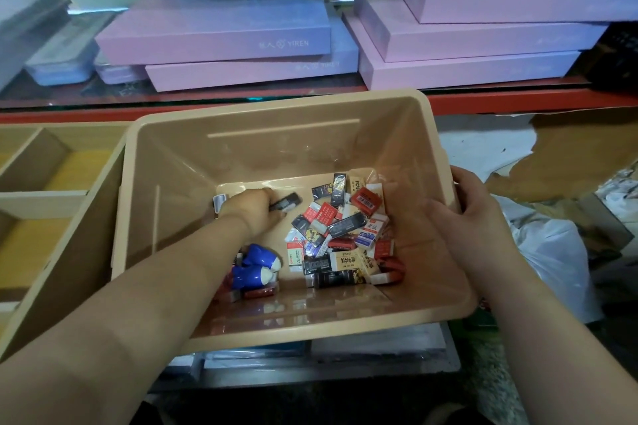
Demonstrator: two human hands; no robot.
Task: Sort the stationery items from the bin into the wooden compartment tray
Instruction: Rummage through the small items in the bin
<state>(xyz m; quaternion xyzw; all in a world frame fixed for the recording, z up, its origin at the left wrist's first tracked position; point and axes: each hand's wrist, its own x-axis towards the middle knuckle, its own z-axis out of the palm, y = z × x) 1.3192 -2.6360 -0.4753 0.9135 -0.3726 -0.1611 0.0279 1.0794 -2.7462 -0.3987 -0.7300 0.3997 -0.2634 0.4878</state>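
A beige plastic bin [165, 162] sits in front of me, tilted a little. On its floor lies a heap of small erasers [345, 235] in red, white and black wrappers, plus two blue-and-white items [257, 267] near the front left. My left hand [250, 209] reaches down into the bin and grips a black eraser [288, 201] at the heap's left side. My right hand [466, 202] holds the bin's right rim, fingers curled over the edge. The wooden compartment tray [51, 190] stands just left of the bin.
Pink and lilac flat boxes [221, 34] are stacked on a red-edged shelf behind the bin. Torn paper and a white plastic bag [552, 252] lie to the right. Flat packets show under the bin's front edge.
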